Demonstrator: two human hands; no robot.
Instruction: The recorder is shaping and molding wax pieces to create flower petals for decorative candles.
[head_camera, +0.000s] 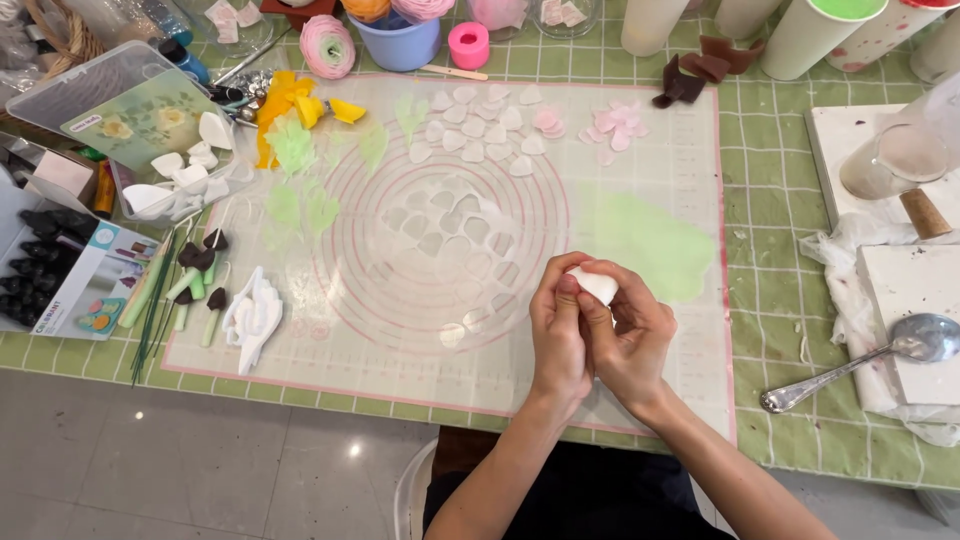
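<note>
Fingers (572, 300) of the left hand (560, 335) and right hand (632, 345) close together, pinching a small white paste piece (597, 284) above the translucent ringed mat (440, 240) on the green checked cloth (780, 200).

A craft workspace for making sugar or clay flowers: a table (790, 200) under a green checked cloth, a translucent rolling mat with pink circle guides (440, 240), cut white petal shapes (480, 130), green leaf pieces (300, 150), and a clear plastic box of white shaping tools (150, 130)
</note>
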